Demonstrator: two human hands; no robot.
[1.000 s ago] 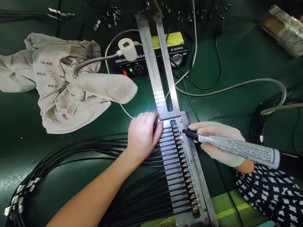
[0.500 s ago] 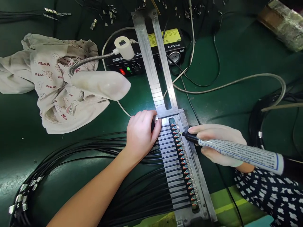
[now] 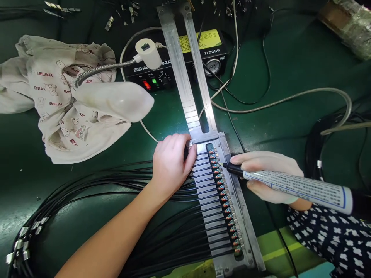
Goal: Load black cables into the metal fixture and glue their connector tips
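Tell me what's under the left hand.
Black cables run out from beneath the left hand, beside the metal jig; a dark item shows by its fingers, but what lies under the palm is covered.

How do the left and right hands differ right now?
The left hand is bare, while the right hand wears a pale glove. The left hand rests on the black cables, while the right hand grips a white printed applicator tube, its black tip beside the row of connectors. Both hands are at the steel jig, on opposite sides of that row.
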